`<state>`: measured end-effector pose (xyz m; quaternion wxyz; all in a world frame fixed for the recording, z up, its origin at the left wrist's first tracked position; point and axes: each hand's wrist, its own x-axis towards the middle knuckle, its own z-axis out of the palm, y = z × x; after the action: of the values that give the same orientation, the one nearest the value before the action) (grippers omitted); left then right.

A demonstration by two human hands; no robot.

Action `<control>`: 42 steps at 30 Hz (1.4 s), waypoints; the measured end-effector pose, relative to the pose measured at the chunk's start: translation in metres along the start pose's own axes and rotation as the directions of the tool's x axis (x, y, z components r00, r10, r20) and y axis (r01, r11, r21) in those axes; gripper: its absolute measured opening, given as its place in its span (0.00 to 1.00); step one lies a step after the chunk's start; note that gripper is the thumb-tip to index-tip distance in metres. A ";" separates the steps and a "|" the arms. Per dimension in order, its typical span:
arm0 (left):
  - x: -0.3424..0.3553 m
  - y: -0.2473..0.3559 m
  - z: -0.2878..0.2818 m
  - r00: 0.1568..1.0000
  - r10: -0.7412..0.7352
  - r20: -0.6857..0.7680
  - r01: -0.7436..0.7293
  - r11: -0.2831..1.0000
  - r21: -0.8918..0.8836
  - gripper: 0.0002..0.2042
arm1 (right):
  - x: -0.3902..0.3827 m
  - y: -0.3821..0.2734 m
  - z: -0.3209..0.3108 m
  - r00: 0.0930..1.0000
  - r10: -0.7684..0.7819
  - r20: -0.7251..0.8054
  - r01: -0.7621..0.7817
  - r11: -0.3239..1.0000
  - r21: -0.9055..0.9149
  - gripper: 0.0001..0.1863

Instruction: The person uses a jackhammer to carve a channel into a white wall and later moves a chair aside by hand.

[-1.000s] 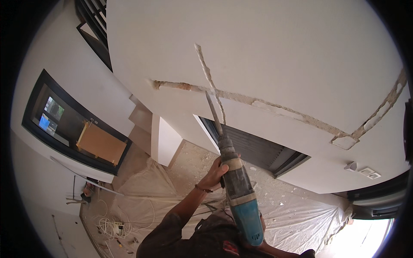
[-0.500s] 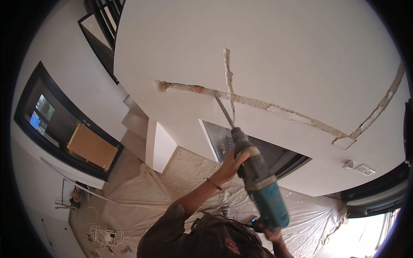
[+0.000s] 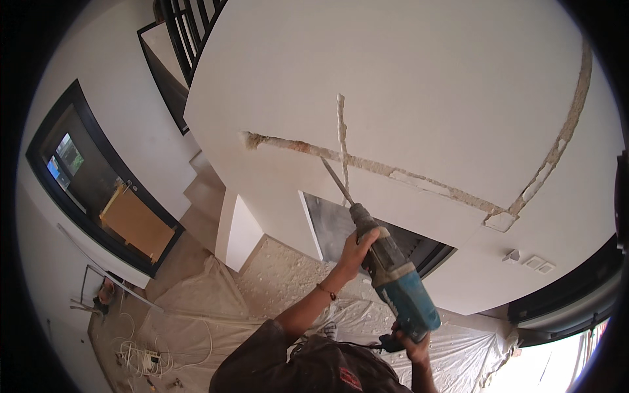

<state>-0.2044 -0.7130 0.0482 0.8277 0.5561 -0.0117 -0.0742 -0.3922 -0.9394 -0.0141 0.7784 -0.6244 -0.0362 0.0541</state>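
A blue and black rotary hammer [image 3: 405,298] points up and to the left at the white wall, with a long chisel bit [image 3: 338,182] in its nose. My left hand [image 3: 359,251] wraps round its front part, just behind the nose. At its back end my right hand [image 3: 413,344] grips the rear handle, partly hidden by the body. The bit's tip lies at the lower edge of a rough channel [image 3: 386,169] cut sideways across the wall, a little left of where a short upright channel [image 3: 341,121] crosses it. I cannot tell whether it touches.
Below the channel is a dark recessed opening [image 3: 327,226] in the wall. Rubble [image 3: 275,262] and plastic sheeting [image 3: 196,301] cover the floor. Coiled white cable [image 3: 141,357] lies at lower left, near a dark-framed door [image 3: 92,170]. Wall sockets [image 3: 539,264] sit at right.
The bit's tip has shifted slightly left and down, from inside the channel to its lower edge. My view has turned a little. Both hands keep their grip on the rotary hammer.
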 end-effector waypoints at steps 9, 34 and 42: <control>-0.014 -0.028 0.018 0.997 0.035 0.072 -0.035 0.999 -0.003 0.31 | -0.054 0.029 -0.014 0.995 0.069 -0.075 -0.081 0.982 -0.173 0.16; 0.036 -0.006 0.029 0.991 0.130 0.017 -0.131 0.983 0.132 0.25 | 0.029 0.001 -0.050 1.000 0.013 0.005 -0.013 0.998 -0.065 0.16; 0.061 -0.015 0.082 0.990 -0.027 -0.139 0.042 0.994 0.106 0.23 | 0.088 -0.011 -0.122 0.999 0.049 0.017 -0.051 0.978 0.204 0.23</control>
<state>-0.1538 -0.8024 0.0622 0.7938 0.6041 0.0508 -0.0494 -0.2890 -1.0483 -0.0304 0.8365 -0.5416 -0.0194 0.0809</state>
